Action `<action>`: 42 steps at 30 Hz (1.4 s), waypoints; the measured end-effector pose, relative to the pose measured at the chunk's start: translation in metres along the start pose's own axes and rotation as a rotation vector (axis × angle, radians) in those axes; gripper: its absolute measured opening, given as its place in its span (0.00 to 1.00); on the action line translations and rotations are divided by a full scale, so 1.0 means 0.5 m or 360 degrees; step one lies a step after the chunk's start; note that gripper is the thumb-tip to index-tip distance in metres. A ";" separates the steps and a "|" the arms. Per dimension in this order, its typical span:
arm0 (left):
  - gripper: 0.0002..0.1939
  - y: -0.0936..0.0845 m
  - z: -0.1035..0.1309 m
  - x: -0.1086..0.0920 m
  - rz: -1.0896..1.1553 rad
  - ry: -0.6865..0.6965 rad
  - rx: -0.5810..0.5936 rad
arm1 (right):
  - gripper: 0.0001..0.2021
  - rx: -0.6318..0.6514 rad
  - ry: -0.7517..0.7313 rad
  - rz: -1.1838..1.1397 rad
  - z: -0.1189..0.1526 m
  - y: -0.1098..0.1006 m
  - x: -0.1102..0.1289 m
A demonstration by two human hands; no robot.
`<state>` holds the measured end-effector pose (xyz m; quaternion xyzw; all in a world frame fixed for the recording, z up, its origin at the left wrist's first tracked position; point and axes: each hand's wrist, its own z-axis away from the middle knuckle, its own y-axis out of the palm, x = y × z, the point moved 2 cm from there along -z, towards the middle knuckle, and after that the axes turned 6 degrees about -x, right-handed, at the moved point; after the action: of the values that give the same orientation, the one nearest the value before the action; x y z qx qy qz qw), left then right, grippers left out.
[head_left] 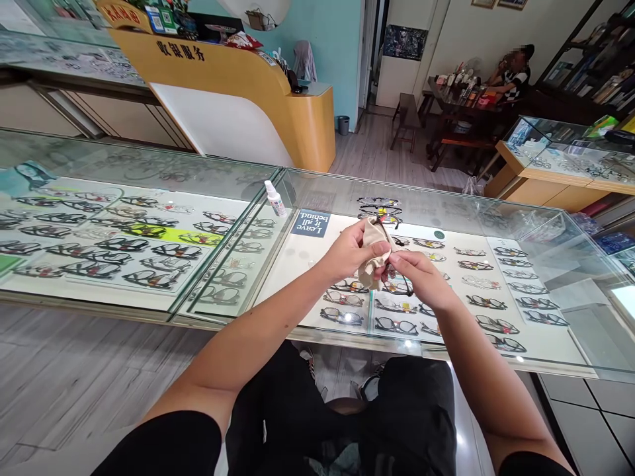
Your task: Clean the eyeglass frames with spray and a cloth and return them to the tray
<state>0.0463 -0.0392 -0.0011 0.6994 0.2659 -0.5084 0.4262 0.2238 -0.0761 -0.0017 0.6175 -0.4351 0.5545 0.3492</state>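
Note:
Above the glass display counter [317, 177], my left hand [350, 251] is closed on a beige cleaning cloth [371, 270], its thumb pressed on the folds. The cloth is bunched around part of a dark pair of eyeglasses [409, 288], whose thin temple arms stick out past my fingers. My right hand [421, 274] pinches the same eyeglasses close to the cloth, fingertips almost against the left ones. Most of the lenses are hidden by cloth and fingers. A white spray bottle [275, 198] stands on the glass to the left.
Rows of eyeglasses [397, 325] lie inside the case under my hands, with a blue sign [311, 223]. Several frames sit near the counter's far edge. Beyond are a yellow cashier desk [310, 125], a bench [407, 114] and a person [516, 73] at a table. My legs are below the near edge.

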 end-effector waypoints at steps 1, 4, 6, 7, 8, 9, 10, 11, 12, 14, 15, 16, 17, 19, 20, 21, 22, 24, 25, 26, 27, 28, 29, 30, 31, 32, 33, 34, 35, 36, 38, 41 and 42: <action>0.29 0.002 -0.001 0.002 0.0000 0.0016 -0.0047 | 0.24 -0.0011 -0.0012 0.0030 -0.001 0.002 -0.003; 0.28 0.002 -0.004 0.006 -0.0036 0.0073 -0.0111 | 0.24 -0.0023 -0.0043 0.0089 -0.001 0.006 -0.007; 0.29 -0.001 -0.006 0.007 -0.0068 0.0121 -0.0145 | 0.23 -0.0002 -0.0048 0.0109 0.001 0.007 -0.004; 0.30 -0.003 -0.007 0.007 -0.0080 0.0133 -0.0159 | 0.23 0.0009 -0.0050 0.0112 0.002 0.007 -0.001; 0.31 -0.006 -0.007 0.007 -0.0085 0.0131 -0.0167 | 0.23 0.0014 -0.0049 0.0110 0.003 0.006 0.003; 0.31 -0.008 -0.007 0.008 -0.0080 0.0119 -0.0174 | 0.23 0.0007 -0.0047 0.0103 0.004 0.004 0.008; 0.31 -0.010 -0.007 0.008 -0.0067 0.0104 -0.0181 | 0.23 -0.0012 -0.0042 0.0093 0.005 0.001 0.012; 0.30 -0.011 -0.007 0.008 -0.0047 0.0093 -0.0187 | 0.23 -0.0035 -0.0035 0.0079 0.006 -0.002 0.015; 0.30 -0.011 -0.007 0.008 -0.0024 0.0089 -0.0187 | 0.22 -0.0059 -0.0026 0.0059 0.006 -0.006 0.016; 0.28 -0.008 -0.005 0.008 0.0009 0.0092 -0.0134 | 0.22 -0.0091 -0.0001 0.0008 0.005 -0.012 0.014; 0.28 -0.004 -0.004 0.007 0.0016 0.0092 -0.0077 | 0.22 -0.0092 0.0009 -0.0018 0.005 -0.013 0.011; 0.28 0.000 -0.002 0.007 0.0019 0.0086 -0.0024 | 0.22 -0.0084 0.0017 -0.0039 0.003 -0.013 0.007; 0.29 0.004 -0.001 0.008 0.0021 0.0075 0.0000 | 0.22 -0.0073 0.0022 -0.0051 0.002 -0.012 0.002; 0.31 0.009 0.000 0.010 0.0017 0.0057 -0.0049 | 0.23 -0.0059 0.0020 -0.0029 0.000 -0.007 -0.006; 0.31 0.010 0.000 0.011 0.0004 0.0051 -0.0096 | 0.24 -0.0054 0.0013 0.0000 -0.001 -0.005 -0.008; 0.30 0.010 0.000 0.013 -0.0018 0.0052 -0.0140 | 0.24 -0.0047 0.0004 0.0035 -0.002 -0.002 -0.010; 0.29 0.010 -0.001 0.015 -0.0046 0.0066 -0.0170 | 0.24 -0.0038 -0.0007 0.0072 -0.002 0.001 -0.010; 0.29 0.006 -0.003 0.018 -0.0106 0.0107 -0.0195 | 0.24 -0.0010 -0.0023 0.0134 -0.001 0.005 -0.008; 0.30 0.002 -0.004 0.019 -0.0127 0.0126 -0.0213 | 0.24 0.0001 -0.0027 0.0158 0.000 0.007 -0.006; 0.31 -0.002 -0.006 0.020 -0.0142 0.0137 -0.0239 | 0.25 0.0003 -0.0029 0.0175 0.001 0.007 -0.003; 0.32 -0.006 -0.007 0.020 -0.0151 0.0137 -0.0260 | 0.25 -0.0004 -0.0029 0.0185 0.001 0.006 -0.001; 0.33 -0.010 -0.008 0.019 -0.0150 0.0126 -0.0268 | 0.25 -0.0020 -0.0030 0.0184 0.002 0.005 0.002; 0.33 -0.013 -0.009 0.018 -0.0142 0.0107 -0.0257 | 0.25 -0.0040 -0.0031 0.0170 0.002 0.004 0.004; 0.33 -0.015 -0.009 0.016 -0.0123 0.0087 -0.0228 | 0.25 -0.0062 -0.0027 0.0140 0.001 0.002 0.005; 0.32 -0.016 -0.009 0.014 -0.0097 0.0068 -0.0186 | 0.25 -0.0084 -0.0016 0.0102 0.001 0.000 0.005; 0.31 -0.015 -0.009 0.011 -0.0071 0.0054 -0.0131 | 0.24 -0.0107 0.0000 0.0060 0.000 -0.003 0.004; 0.30 -0.014 -0.008 0.009 -0.0047 0.0047 -0.0074 | 0.24 -0.0124 0.0023 0.0020 -0.001 -0.004 0.001; 0.29 -0.012 -0.007 0.006 -0.0032 0.0044 -0.0023 | 0.24 -0.0134 0.0046 -0.0015 -0.001 -0.005 -0.002; 0.29 -0.010 -0.005 0.005 -0.0025 0.0041 0.0019 | 0.24 -0.0138 0.0065 -0.0042 -0.002 -0.006 -0.005; 0.29 -0.009 -0.004 0.004 -0.0026 0.0035 0.0052 | 0.24 -0.0136 0.0075 -0.0061 -0.003 -0.006 -0.008; 0.29 -0.006 -0.002 0.005 -0.0035 0.0018 0.0082 | 0.25 -0.0118 0.0074 -0.0080 -0.004 -0.004 -0.011; 0.30 -0.004 -0.002 0.007 -0.0034 -0.0008 0.0057 | 0.24 -0.0101 0.0064 -0.0089 -0.005 -0.002 -0.012; 0.30 -0.003 -0.003 0.007 -0.0027 -0.0013 0.0048 | 0.24 -0.0101 0.0063 -0.0092 -0.005 -0.001 -0.012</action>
<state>0.0467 -0.0374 -0.0048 0.7013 0.2624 -0.5189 0.4124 0.2234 -0.0725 -0.0074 0.6074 -0.4274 0.5422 0.3930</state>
